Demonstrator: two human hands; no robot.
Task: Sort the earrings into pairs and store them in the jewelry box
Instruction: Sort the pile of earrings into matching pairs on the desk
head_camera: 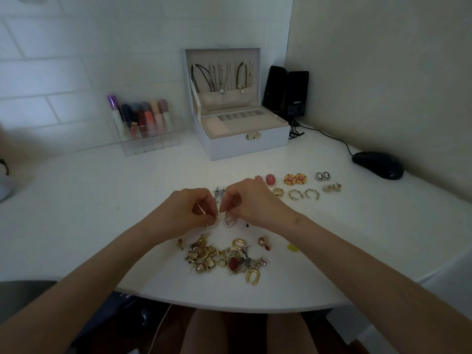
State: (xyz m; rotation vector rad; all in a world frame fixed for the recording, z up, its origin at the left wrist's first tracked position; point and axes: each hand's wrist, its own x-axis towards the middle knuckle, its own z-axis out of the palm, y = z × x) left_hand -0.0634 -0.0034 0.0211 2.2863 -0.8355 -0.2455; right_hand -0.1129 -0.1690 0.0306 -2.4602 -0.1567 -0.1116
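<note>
The pearl-edged earrings [229,222] hang side by side close over the desk [76,213], one pinched in the left hand [190,210], one in the right hand [251,203], and the open jewelry box [255,146] lies beyond them, slightly right.

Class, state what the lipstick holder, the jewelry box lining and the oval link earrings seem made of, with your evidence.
Lipstick holder: clear hard plastic, likely acrylic; tubes show through. Jewelry box lining: matte beige, probably soft fabric; no shine. Oval link earrings: gold-coloured metal, seemingly polished; bright glints.
</note>
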